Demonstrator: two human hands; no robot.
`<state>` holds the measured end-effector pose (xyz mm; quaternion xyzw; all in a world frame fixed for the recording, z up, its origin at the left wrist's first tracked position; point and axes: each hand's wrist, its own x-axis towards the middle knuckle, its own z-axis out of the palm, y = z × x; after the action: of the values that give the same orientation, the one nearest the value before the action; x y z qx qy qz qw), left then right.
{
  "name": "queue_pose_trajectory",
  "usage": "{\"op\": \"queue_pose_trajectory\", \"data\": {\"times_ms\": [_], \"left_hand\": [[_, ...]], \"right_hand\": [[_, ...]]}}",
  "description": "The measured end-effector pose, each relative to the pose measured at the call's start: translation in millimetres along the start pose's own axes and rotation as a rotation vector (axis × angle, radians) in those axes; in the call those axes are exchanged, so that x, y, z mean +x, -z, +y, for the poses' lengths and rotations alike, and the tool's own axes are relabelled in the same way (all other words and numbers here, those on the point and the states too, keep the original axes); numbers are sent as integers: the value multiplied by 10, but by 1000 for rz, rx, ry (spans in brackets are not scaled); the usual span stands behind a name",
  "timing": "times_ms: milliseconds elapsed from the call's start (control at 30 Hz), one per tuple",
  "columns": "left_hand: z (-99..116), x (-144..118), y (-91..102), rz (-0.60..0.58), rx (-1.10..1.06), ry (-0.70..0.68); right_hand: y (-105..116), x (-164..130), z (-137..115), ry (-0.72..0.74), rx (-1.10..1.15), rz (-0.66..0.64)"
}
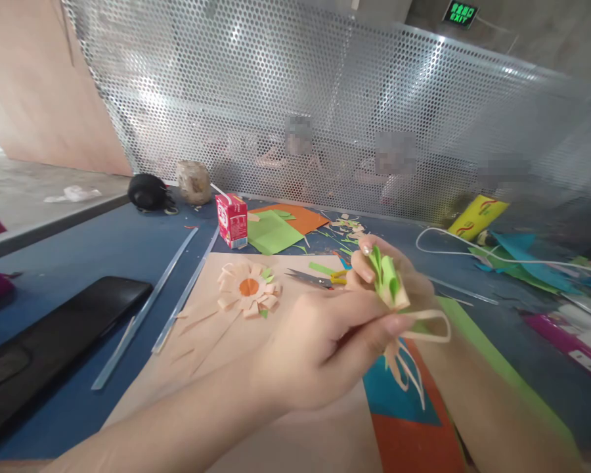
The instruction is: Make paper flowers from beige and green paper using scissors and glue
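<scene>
Holding: both hands meet above the worktop, clamped on a small folded piece of green and beige paper.
Left hand: fingers curled, thumb and fingertips pinching the lower part of the paper piece, from which thin beige paper strips loop and hang.
Right hand: behind the piece, fingertips pressed on its green top.
Below the hands: a large beige paper sheet with blue and orange paper sheets on the blue worktop.
On the beige sheet: a beige paper flower with an orange centre, well apart from the hands.
Just beyond: scissors with yellow handles.
Further back: a red and white drink carton and a green paper sheet.
Far left: a black phone and two clear plastic strips.
</scene>
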<state>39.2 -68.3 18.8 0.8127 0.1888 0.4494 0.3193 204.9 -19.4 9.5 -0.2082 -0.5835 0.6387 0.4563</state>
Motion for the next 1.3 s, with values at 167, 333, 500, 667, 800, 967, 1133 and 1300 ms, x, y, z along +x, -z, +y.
{"op": "queue_pose_trajectory", "data": {"times_ms": [167,333,500,667,800,967,1133,1300], "left_hand": [[-16,11,13,68,-55,37],[-23,10,30,119,-111,-2],[1,17,84,214,-16,-166],[20,37,79,121,39,-170],[5,45,25,40,23,-163],[5,36,-14,35,30,-71],[61,35,-19,-58,-100,60],[99,47,-2,-198,-225,248]], "right_hand": [[49,-26,-18,35,-91,85],[149,41,-10,98,-121,194],[131,65,-93,199,-5,269],[80,-8,-120,204,-18,254],[110,-42,-63,143,-32,182],[87,-16,-37,120,125,93],[42,-3,-14,145,205,-19],[106,22,40,87,144,-139]]}}
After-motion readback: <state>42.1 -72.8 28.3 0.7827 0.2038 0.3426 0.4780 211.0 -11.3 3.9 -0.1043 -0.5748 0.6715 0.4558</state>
